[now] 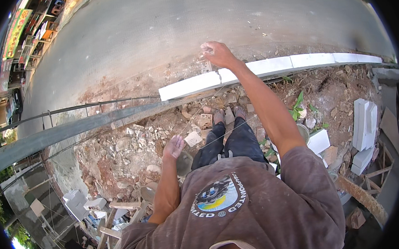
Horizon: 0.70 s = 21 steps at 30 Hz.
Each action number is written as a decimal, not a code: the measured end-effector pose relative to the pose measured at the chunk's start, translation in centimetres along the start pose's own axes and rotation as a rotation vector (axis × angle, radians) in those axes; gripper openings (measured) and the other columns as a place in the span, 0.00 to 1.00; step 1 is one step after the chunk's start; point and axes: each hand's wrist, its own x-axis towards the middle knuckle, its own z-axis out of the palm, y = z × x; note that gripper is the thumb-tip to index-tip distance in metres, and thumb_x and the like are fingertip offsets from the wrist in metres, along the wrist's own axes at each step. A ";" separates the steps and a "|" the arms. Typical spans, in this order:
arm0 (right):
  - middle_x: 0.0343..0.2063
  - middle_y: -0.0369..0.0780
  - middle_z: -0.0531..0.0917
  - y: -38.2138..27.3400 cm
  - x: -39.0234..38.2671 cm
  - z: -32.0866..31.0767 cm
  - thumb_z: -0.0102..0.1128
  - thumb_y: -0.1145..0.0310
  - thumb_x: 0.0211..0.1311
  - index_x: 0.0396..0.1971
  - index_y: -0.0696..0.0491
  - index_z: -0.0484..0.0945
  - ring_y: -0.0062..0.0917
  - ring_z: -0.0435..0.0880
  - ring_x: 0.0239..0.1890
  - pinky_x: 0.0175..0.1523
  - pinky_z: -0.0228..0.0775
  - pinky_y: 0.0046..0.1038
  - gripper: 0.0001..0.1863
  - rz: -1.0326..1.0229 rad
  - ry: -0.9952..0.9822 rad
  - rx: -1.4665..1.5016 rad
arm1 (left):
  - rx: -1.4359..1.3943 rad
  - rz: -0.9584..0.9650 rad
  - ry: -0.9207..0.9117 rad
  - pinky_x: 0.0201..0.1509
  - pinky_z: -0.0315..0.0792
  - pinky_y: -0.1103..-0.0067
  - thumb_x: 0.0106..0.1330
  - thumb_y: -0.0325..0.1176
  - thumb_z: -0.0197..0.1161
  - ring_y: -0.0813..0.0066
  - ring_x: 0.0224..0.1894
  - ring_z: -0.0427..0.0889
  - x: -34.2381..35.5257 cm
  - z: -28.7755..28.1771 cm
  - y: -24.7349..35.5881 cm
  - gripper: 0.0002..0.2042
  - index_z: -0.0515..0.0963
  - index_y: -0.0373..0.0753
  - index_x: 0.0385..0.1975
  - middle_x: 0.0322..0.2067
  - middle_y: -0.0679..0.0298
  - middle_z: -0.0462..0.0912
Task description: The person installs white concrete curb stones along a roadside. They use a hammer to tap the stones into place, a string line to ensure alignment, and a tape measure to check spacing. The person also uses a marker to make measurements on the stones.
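My right hand point(216, 53) reaches out over the far side of a low row of white blocks point(269, 65). Its fingers are curled in, and whatever may be inside them is hidden. Under that wrist, a jagged joint separates the nearest end block point(190, 86) from its neighbour. My left hand point(174, 146) hangs lower down over the rubble, dusty and with the fingers loosely apart, holding nothing that I can see. Close to it lies a pale square piece of tile or block point(193, 139). A thin string point(229, 131) crosses in front of my legs.
A long grey beam point(71, 125) with bare rebar stretches left from the row. Broken stones point(128, 147) cover the ground around my bare feet. White blocks point(364, 123) are stacked at right, near a rough plank point(364, 199). Wooden framing point(106, 233) stands lower left; a road point(157, 31) lies beyond.
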 end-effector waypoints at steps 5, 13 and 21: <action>0.41 0.47 0.87 12.0 -12.0 -2.3 0.60 0.67 0.60 0.45 0.58 0.83 0.36 0.86 0.46 0.54 0.75 0.33 0.16 0.260 0.200 0.030 | 0.174 0.047 -0.163 0.64 0.73 0.72 0.77 0.32 0.47 0.65 0.62 0.75 0.7 8.6 1.2 0.23 0.58 0.35 0.69 0.63 0.54 0.72; 0.33 0.48 0.87 21.6 -39.7 3.7 0.60 0.67 0.53 0.37 0.55 0.86 0.40 0.86 0.38 0.47 0.77 0.35 0.13 0.766 0.306 -0.006 | 0.289 0.442 -0.344 0.59 0.74 0.74 0.75 0.31 0.52 0.66 0.55 0.78 -9.5 22.9 9.5 0.20 0.66 0.30 0.64 0.57 0.53 0.77; 0.31 0.48 0.87 22.8 -50.5 12.0 0.59 0.65 0.50 0.32 0.52 0.86 0.41 0.87 0.39 0.47 0.76 0.38 0.12 1.129 0.400 0.296 | 0.416 1.013 -0.417 0.60 0.73 0.76 0.75 0.32 0.52 0.69 0.54 0.78 -20.4 27.7 21.4 0.21 0.66 0.30 0.65 0.53 0.55 0.79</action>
